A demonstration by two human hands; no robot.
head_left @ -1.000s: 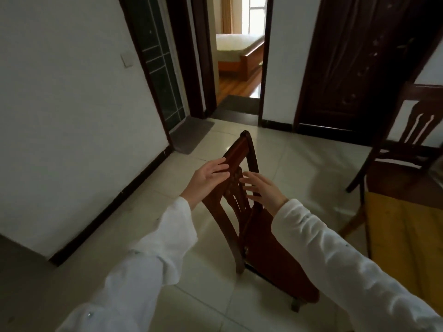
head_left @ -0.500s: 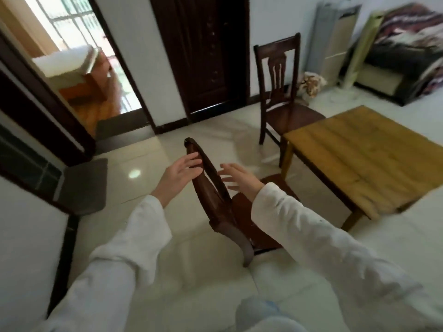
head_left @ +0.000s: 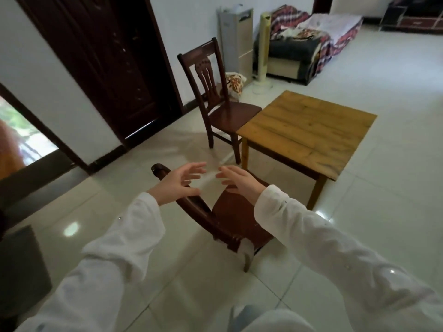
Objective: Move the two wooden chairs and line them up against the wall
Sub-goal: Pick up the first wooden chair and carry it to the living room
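A dark wooden chair (head_left: 230, 219) stands right below me on the tiled floor, its curved top rail running from upper left to lower right. My left hand (head_left: 181, 182) hovers over that rail with fingers spread, holding nothing. My right hand (head_left: 237, 182) hangs above the seat, also spread and empty. A second dark wooden chair (head_left: 215, 99) stands farther off, its seat tucked against the corner of a yellow wooden table (head_left: 309, 128), its back toward the white wall (head_left: 191, 27).
A dark door (head_left: 100, 63) is set in the wall at left, with an open doorway further left. A grey appliance (head_left: 236, 41), a pale tower fan (head_left: 263, 51) and a covered sofa (head_left: 306, 44) stand along the back. Bare tiles stretch to the right.
My view has swung right from the hallway wall to the room with the table. Both hands have come off the near chair's back rail and now hover spread above it.
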